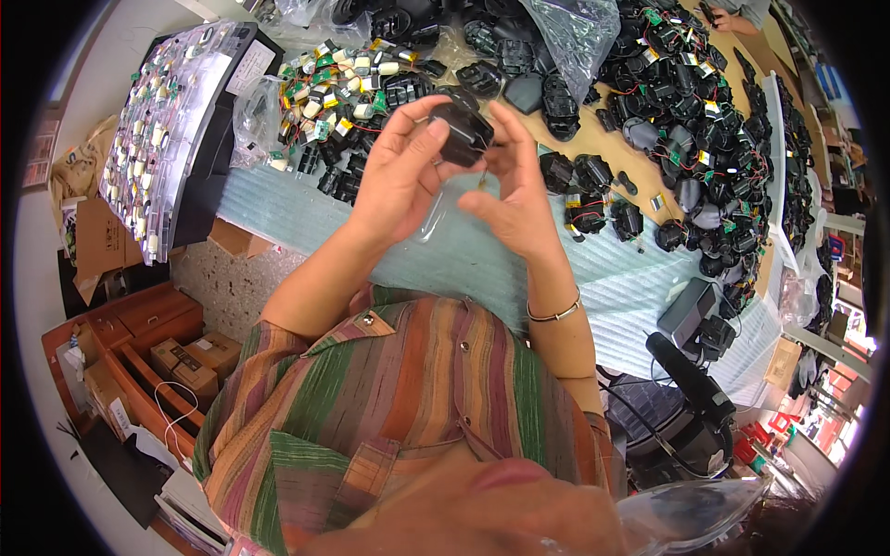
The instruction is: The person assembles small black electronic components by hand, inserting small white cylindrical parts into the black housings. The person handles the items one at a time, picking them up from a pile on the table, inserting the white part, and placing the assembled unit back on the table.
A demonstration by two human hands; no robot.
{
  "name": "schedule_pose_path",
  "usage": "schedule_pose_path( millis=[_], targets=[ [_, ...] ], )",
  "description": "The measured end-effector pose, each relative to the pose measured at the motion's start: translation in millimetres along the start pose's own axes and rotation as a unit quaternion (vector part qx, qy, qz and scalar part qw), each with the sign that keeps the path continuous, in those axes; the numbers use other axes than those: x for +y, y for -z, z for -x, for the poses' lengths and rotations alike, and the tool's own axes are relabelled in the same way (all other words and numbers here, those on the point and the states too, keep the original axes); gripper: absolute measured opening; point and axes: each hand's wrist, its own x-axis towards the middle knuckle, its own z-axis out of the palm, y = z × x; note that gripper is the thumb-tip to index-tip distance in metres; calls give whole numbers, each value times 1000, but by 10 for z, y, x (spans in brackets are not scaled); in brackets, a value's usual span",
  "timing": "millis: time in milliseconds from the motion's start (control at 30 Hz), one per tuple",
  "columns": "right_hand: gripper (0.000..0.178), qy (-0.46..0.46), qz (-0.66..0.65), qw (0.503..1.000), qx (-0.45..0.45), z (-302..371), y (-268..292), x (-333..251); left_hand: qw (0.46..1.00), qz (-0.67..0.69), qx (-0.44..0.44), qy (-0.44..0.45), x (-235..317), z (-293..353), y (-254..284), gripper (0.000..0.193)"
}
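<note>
A black plastic housing (463, 139), rounded and glossy, is held up over the table by my left hand (394, 181), whose thumb presses on its top. My right hand (519, 190) is at the housing's right end with its fingers curled. A thin, thread-like piece hangs between those fingertips and the thumb; what exactly the fingers grip is too small to make out. Below lies a pale bluish foam sheet (464, 269) covering the near part of the table.
Small battery-and-circuit assemblies (343, 83) with coloured wires are heaped at the back left. Black housings (649, 111) pile up along the right. A clear plastic bag (579, 42) lies at the back. A tilted panel (167, 120) full of small parts stands left. A black cylindrical tool (686, 375) sits lower right.
</note>
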Motion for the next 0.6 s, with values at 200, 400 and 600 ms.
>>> schedule_pose_path(
  millis=[200, 400, 600],
  targets=[
    [72, -108, 25, 994, 14, -7, 56, -145, 999, 15, 50, -1, 76, -31, 99, 34],
    [40, -59, 101, 990, 85, 56, 151, -189, 997, -9, 65, 50, 24, 21, 135, 33],
    [35, -4, 327, 939, 106, 123, 190, -492, 995, -90, 46, 25, -16, 57, 224, 36]
  ],
)
